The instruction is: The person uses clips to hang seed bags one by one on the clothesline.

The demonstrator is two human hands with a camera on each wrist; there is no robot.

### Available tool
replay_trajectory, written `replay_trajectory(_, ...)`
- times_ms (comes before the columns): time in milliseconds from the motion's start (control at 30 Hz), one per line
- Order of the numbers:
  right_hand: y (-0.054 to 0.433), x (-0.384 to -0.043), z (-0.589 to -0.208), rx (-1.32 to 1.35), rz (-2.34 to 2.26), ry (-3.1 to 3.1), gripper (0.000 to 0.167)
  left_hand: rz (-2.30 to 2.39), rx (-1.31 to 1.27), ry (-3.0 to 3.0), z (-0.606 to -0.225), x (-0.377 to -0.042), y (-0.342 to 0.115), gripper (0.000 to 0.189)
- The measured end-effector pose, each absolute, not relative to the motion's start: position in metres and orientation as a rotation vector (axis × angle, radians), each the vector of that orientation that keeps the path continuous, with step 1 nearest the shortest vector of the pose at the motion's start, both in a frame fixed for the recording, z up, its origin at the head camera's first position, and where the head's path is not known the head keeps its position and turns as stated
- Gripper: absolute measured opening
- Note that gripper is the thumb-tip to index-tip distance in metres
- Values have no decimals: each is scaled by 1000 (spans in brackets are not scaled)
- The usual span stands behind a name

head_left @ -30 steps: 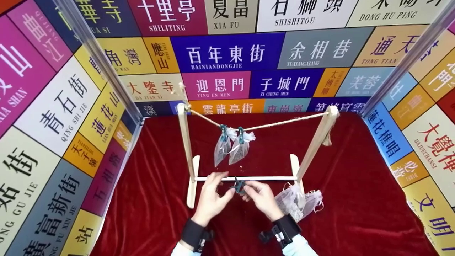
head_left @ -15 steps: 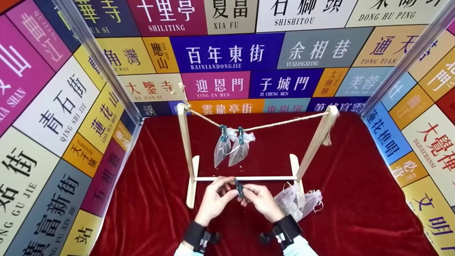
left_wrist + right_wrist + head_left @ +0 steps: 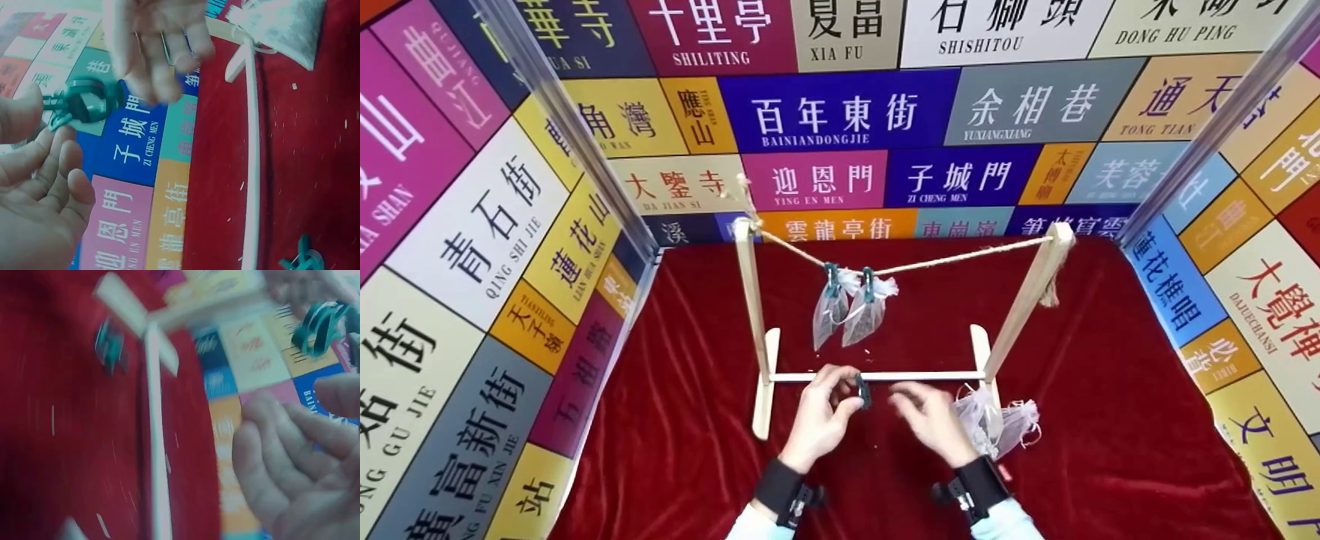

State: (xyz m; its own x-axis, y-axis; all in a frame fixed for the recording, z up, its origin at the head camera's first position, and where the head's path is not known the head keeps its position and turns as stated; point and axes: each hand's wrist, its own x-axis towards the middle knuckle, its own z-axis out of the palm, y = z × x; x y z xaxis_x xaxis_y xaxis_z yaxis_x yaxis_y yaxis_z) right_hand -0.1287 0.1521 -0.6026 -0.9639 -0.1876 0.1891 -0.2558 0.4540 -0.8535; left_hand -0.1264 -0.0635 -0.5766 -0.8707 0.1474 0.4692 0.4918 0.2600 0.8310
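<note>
My left hand (image 3: pixel 819 420) pinches a green clothespin (image 3: pixel 90 101) between thumb and fingers, in front of the crossbar (image 3: pixel 922 376) of a small wooden rack. My right hand (image 3: pixel 936 420) is apart from it, fingers loosely bent with nothing between them, close to the mesh bags (image 3: pixel 976 424) at the rack's right foot. Two filled mesh bags (image 3: pixel 864 319) hang from the rope (image 3: pixel 960 256), each held by a green clothespin (image 3: pixel 868 285). Another green clothespin (image 3: pixel 109 346) lies on the red cloth near a rack foot in the right wrist view.
Wooden posts (image 3: pixel 1027 300) rise at both ends of the rack, with the rope sagging between them. Dark red cloth (image 3: pixel 697 465) covers the table. Small pale bits lie scattered on it. Panels of printed signs (image 3: pixel 840 112) stand behind and at both sides.
Both hands were at the clothespin. My right hand has let go of it and moved right toward the mesh bags, while my left hand keeps hold of the clothespin.
</note>
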Motion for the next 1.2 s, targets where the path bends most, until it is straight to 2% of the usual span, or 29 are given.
replay_trajectory(100,174,-132,-604,294,1104,-2669,20,-1523,-588,-2330,-573,-132,-63,34)
replay_trajectory(200,198,-136,-605,200,921,-2674,29,-1452,-587,-2400,-571,-137,-62,33)
replay_trajectory(433,240,-139,-620,-23,852,-2708,41,-1435,-558,-2410,-581,-146,-56,24)
replay_trajectory(600,253,-141,-628,-101,867,-2820,41,-1442,-522,-2417,-591,-148,-53,20)
replay_trajectory(900,255,-142,-632,-141,951,-2888,31,-1450,-472,-2451,-599,-144,-51,14)
replay_trajectory(1133,251,-140,-613,-110,1058,-2961,7,-1427,-477,-2437,-588,-139,-52,12)
replay_trajectory(1200,249,-140,-605,-93,1129,-2977,5,-1402,-495,-2421,-580,-137,-54,11)
